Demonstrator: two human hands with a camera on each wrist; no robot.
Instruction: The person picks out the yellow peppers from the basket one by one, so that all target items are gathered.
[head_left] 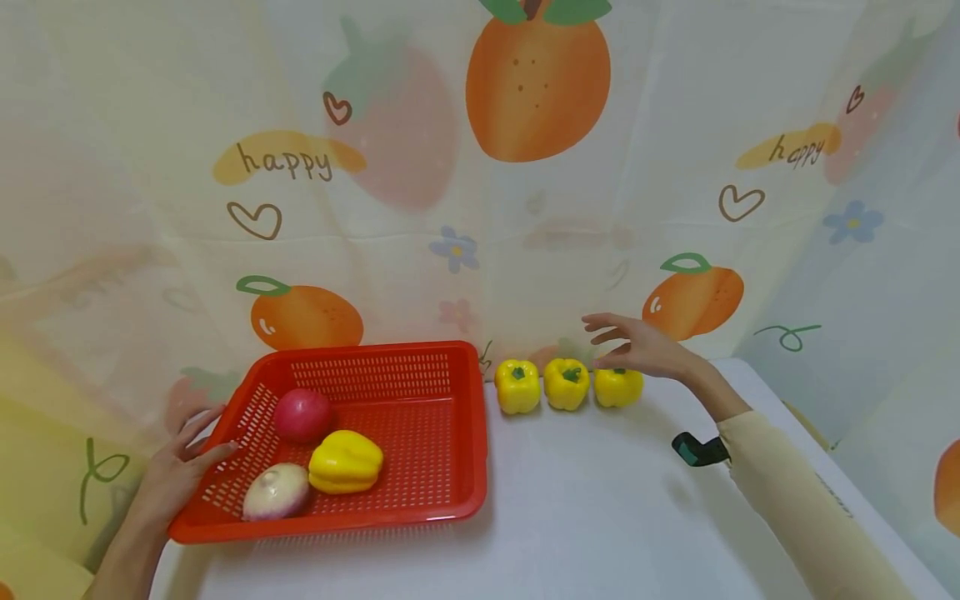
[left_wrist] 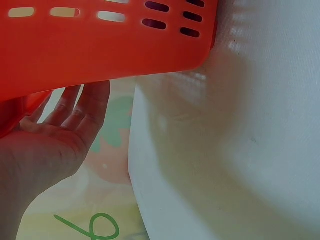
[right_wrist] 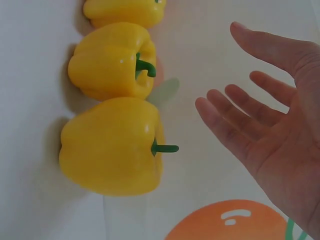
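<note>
My left hand (head_left: 168,479) grips the left rim of a red perforated plastic basket (head_left: 474,417), thumb over the edge and fingers along the outside. The left wrist view shows those fingers below the basket's wall. Inside lie a yellow bell pepper (head_left: 345,462), a white and purple turnip-like vegetable (head_left: 276,493) and a round pinkish-red item (head_left: 302,415). My right hand (head_left: 645,346) hovers with nothing in it, fingers spread, near the rightmost yellow pepper (right_wrist: 112,147). Beside that one stand a middle yellow pepper (head_left: 566,390) and a left yellow pepper (head_left: 517,393), all with green stems.
The white table (head_left: 585,500) stretches in front of the peppers and right of the basket. A fruit-printed curtain (head_left: 540,275) hangs right behind the row of peppers and the basket. A dark strap (head_left: 701,450) sits at my right wrist.
</note>
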